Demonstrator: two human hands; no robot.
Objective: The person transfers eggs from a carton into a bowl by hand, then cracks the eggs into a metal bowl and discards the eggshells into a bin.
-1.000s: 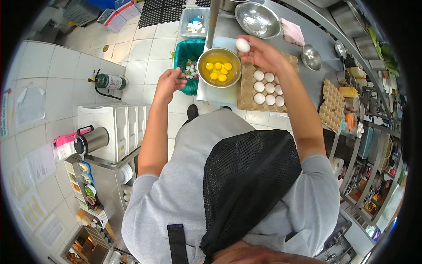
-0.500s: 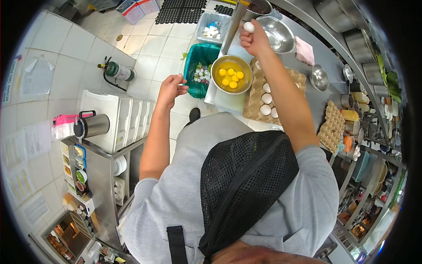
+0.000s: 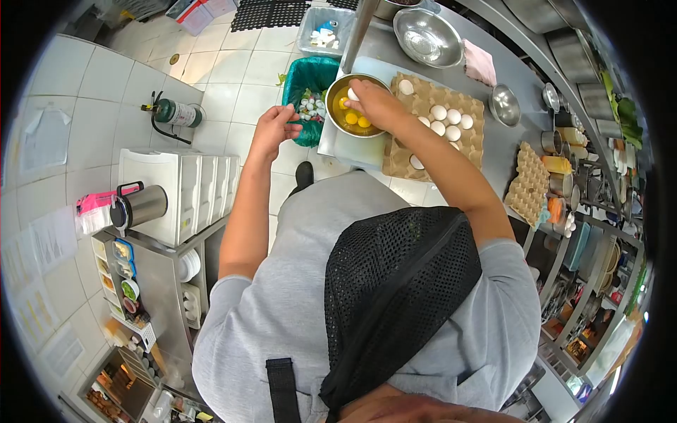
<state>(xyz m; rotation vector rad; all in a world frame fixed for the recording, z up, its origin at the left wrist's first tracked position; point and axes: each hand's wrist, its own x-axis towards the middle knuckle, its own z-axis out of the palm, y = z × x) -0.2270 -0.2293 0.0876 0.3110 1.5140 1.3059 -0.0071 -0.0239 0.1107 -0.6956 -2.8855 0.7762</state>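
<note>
My right hand is closed around a white egg, held over a metal bowl. Yellow yolks lie in the bowl, some hidden behind the hand. To the bowl's left, my left hand hangs by the edge of a bin lined with a green bag. Its fingers are loosely bent and apart, with nothing visible in them. White eggshells lie inside the bin. Beneath my right forearm, a cardboard egg tray carries several white eggs.
A large metal bowl, a pink cloth and a smaller bowl stand along the steel counter. Another egg tray lies farther right. Beyond the bin is a clear plastic tub. White drawers stand at left.
My right hand has brought the egg from near the large metal bowl down to the bowl of yolks. My left hand stays beside the bin with little change.
</note>
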